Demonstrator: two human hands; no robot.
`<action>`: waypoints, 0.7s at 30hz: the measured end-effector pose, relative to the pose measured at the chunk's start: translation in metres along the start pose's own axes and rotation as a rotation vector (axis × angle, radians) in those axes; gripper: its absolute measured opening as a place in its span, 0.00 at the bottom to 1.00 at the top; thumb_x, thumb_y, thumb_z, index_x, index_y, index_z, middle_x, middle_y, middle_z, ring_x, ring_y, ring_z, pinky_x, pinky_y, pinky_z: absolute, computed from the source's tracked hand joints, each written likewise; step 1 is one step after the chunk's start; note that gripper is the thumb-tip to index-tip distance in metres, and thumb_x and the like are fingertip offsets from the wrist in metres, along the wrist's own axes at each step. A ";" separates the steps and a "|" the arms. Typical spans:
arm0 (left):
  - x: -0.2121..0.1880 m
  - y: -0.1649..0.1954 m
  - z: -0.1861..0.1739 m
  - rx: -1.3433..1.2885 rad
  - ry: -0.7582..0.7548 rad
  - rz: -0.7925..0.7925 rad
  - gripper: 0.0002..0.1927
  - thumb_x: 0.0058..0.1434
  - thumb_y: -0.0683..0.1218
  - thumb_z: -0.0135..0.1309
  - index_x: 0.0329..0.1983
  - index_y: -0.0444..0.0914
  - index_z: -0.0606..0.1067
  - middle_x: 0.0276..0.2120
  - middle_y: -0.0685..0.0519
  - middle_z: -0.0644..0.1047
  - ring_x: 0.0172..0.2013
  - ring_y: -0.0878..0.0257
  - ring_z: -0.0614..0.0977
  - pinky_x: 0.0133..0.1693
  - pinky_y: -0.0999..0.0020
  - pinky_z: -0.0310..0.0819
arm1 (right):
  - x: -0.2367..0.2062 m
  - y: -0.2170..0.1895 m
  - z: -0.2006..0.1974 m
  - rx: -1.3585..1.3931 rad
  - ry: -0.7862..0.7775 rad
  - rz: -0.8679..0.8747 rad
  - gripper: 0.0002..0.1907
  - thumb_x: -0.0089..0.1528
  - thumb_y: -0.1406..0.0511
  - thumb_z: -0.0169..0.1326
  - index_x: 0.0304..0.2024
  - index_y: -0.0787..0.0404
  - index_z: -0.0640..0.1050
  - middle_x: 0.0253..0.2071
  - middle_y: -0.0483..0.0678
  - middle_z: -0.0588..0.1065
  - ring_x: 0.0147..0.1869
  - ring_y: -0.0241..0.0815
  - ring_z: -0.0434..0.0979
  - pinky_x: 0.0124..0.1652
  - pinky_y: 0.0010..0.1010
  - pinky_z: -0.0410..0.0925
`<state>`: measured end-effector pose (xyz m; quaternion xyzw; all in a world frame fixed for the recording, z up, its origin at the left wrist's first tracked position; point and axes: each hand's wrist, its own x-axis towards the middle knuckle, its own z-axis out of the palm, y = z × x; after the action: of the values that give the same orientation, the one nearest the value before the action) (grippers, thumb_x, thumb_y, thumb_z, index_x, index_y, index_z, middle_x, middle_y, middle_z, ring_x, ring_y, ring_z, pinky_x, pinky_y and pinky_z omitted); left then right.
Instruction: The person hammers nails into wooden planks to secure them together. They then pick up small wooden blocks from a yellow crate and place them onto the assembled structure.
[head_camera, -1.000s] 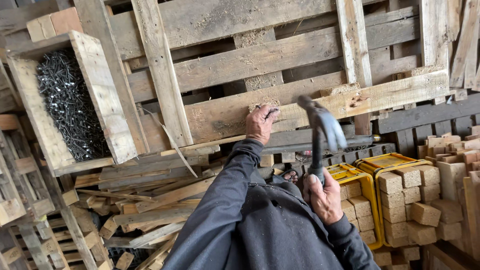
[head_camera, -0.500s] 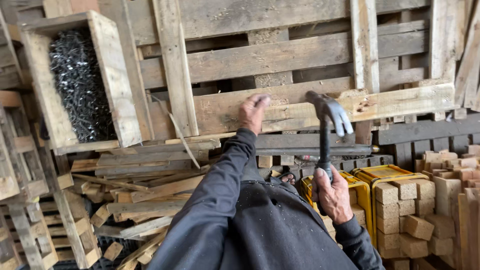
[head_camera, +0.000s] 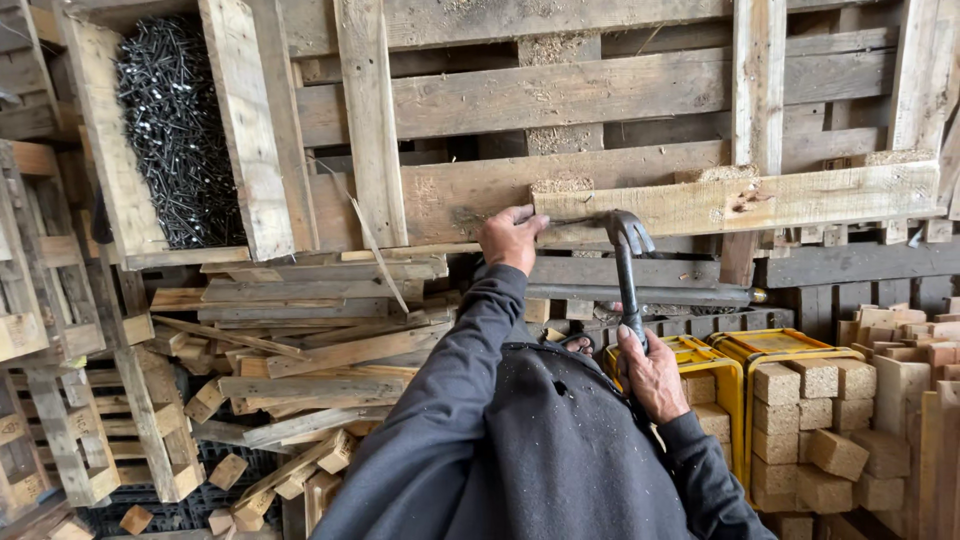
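The hammer (head_camera: 628, 262) stood nearly upright in the middle of the view, its dark metal head level with the lower edge of a pale plank (head_camera: 740, 200) on the wooden pallet (head_camera: 560, 100). The right hand (head_camera: 652, 375) was closed around the bottom of the handle, below the pallet's near edge. A thin nail (head_camera: 572, 221) lay level against the plank, running from the fingertips of the left hand (head_camera: 512, 236) towards the hammer head. The left hand was bunched at that same edge, thumb and fingers pinched on the nail's end and knuckles against the wood. Both arms wore dark grey sleeves (head_camera: 470, 400), and the same dark garment filled the lower middle of the view.

The pallet took up the whole upper part of the view: rough, weathered boards laid across thicker runners, with sawdust gathered on some of the blocks. At its upper left corner sat a wooden box (head_camera: 255, 130) heaped with dark nails (head_camera: 175, 130). Just under the pallet's near edge ran a dark metal bar (head_camera: 680, 295), lying level.

Below and to the left, a loose pile of offcut slats (head_camera: 300, 350) lay criss-crossed, and further left stood more stacked pallets (head_camera: 60, 400) seen from the side. To the lower right were yellow crates (head_camera: 770, 345) holding small square wooden blocks (head_camera: 810, 410), with more blocks and short boards stacked at the right edge. The whole place was crowded with raw timber.
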<state>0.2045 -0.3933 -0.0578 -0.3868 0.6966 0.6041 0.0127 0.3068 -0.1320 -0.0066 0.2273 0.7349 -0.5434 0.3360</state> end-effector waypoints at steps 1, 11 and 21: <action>0.001 0.000 -0.002 0.016 -0.016 0.013 0.20 0.52 0.47 0.68 0.47 0.35 0.82 0.41 0.47 0.86 0.39 0.60 0.88 0.45 0.67 0.83 | 0.001 0.000 -0.002 -0.007 -0.007 0.006 0.18 0.67 0.53 0.52 0.34 0.60 0.71 0.18 0.42 0.67 0.16 0.32 0.63 0.17 0.26 0.58; 0.037 0.036 0.029 0.109 0.411 0.054 0.16 0.70 0.52 0.49 0.38 0.33 0.76 0.33 0.42 0.81 0.34 0.48 0.82 0.40 0.53 0.77 | -0.035 -0.059 -0.001 0.088 0.032 -0.117 0.16 0.67 0.56 0.51 0.34 0.62 0.72 0.20 0.44 0.69 0.17 0.34 0.66 0.17 0.26 0.61; 0.034 0.060 0.039 -0.028 0.568 -0.257 0.07 0.65 0.44 0.48 0.43 0.35 0.67 0.41 0.42 0.76 0.38 0.49 0.80 0.40 0.52 0.74 | -0.030 -0.152 -0.061 0.258 -0.040 -1.238 0.21 0.73 0.48 0.49 0.42 0.59 0.75 0.27 0.47 0.72 0.28 0.38 0.72 0.32 0.32 0.69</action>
<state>0.1302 -0.3798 -0.0352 -0.6253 0.6090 0.4750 -0.1114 0.2056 -0.1193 0.1246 -0.2116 0.6523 -0.7256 -0.0571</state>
